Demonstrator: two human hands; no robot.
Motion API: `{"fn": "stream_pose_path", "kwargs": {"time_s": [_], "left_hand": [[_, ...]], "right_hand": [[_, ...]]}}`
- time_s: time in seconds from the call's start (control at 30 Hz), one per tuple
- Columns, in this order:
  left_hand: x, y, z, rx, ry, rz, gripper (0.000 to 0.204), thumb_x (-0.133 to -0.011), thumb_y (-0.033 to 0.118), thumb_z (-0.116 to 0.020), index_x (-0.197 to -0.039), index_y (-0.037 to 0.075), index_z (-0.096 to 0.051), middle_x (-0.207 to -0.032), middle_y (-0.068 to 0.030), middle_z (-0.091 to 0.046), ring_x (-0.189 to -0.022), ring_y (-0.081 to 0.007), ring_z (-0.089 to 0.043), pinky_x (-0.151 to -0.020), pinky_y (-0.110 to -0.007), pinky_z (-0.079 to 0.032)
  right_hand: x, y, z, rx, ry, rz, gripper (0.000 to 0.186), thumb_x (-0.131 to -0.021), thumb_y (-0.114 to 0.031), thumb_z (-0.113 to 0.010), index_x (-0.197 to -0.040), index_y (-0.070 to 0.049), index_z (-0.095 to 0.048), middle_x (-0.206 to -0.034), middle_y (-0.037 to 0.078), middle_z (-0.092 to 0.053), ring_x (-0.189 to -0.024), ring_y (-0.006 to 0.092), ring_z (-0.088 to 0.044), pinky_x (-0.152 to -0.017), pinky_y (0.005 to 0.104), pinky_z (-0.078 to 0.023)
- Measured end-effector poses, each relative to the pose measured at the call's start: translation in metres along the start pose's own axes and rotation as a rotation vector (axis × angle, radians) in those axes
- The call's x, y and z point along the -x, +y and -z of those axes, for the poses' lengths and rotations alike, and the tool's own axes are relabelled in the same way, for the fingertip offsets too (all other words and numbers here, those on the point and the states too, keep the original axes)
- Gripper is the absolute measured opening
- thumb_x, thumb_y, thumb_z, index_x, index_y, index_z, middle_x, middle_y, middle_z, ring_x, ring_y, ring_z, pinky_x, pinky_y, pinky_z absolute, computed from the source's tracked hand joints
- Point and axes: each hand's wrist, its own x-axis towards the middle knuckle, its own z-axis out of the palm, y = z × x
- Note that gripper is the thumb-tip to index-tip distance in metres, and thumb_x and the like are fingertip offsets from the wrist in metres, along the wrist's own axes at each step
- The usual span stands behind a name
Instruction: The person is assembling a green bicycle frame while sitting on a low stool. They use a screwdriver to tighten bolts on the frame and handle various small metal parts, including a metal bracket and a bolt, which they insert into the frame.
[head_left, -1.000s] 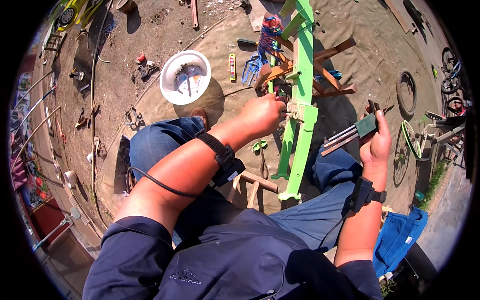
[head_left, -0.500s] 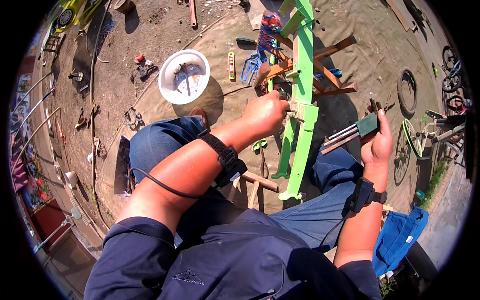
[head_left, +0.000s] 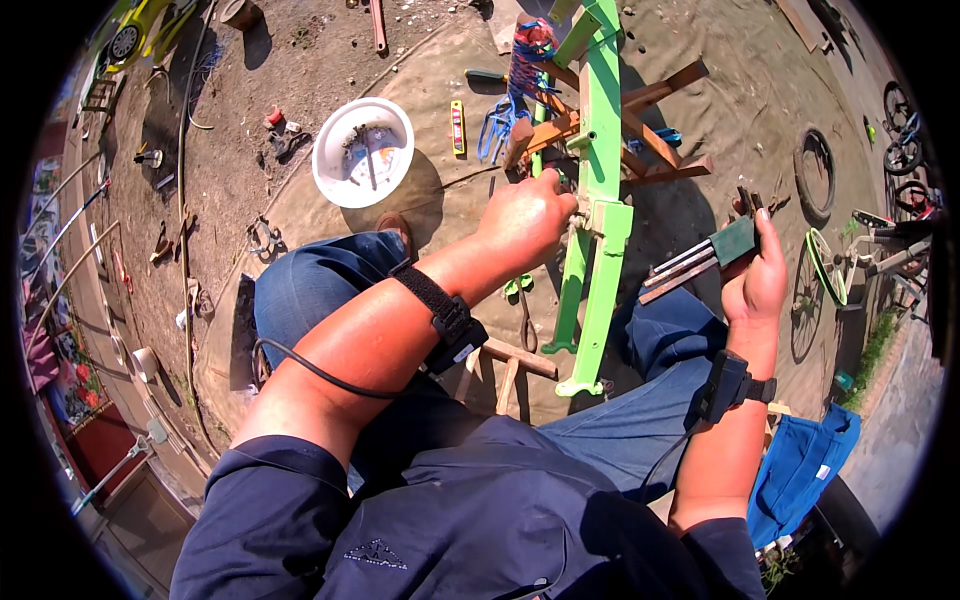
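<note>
My left hand (head_left: 525, 222) is closed in a fist against the side of a light green metal frame (head_left: 602, 150). A short bit of something thin sticks out between its fingers and the frame; what it is stays hidden. The frame stands on end between my knees, its lower foot near the ground sheet. To the right of it, my right hand (head_left: 757, 285) is wrapped round a dark green holder (head_left: 735, 240). Several metal rods (head_left: 682, 270) poke out of the holder toward the frame, and darker ends show above my fingers.
Wooden legs (head_left: 660, 95) cross behind the frame, with red and blue cord (head_left: 532, 55) beside them. A white basin (head_left: 364, 152), a yellow-and-red spirit level (head_left: 457, 127) and a screwdriver (head_left: 487, 76) lie to the left. At right are a tyre (head_left: 815, 180) and a bicycle (head_left: 850, 265).
My left fist has turned slightly at the frame, its knuckles a little higher. The right hand keeps its grip on the holder. The whole view has shifted slightly.
</note>
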Motion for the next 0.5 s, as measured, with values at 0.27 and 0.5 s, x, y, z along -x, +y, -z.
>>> {"fn": "stream_pose_path", "kwargs": {"time_s": [0.27,0.5], "left_hand": [[-0.0012,-0.0023,-0.0012,0.019,-0.034,0.003,0.008,-0.082,0.012,-0.057,-0.085,0.007,-0.062,-0.086,-0.0146,-0.055,-0.076,-0.0355,-0.062,-0.065,-0.048,-0.050],[-0.0020,-0.0042,-0.0044,0.035,-0.061,0.007,0.008,-0.082,0.012,-0.058,-0.086,0.007,-0.063,-0.085,-0.0147,-0.056,-0.076,-0.0354,-0.062,-0.065,-0.048,-0.050]], "right_hand": [[-0.0017,0.0002,0.0039,-0.010,-0.029,-0.037,0.028,-0.098,-0.025,-0.053,-0.114,-0.003,-0.060,-0.107,0.005,-0.063,-0.090,0.0171,-0.059,-0.080,0.0319,-0.049],[-0.0022,0.0016,0.0031,0.004,-0.019,-0.037,0.028,-0.098,-0.025,-0.053,-0.115,-0.003,-0.059,-0.109,0.007,-0.063,-0.092,0.0173,-0.059,-0.082,0.0318,-0.049]]}}
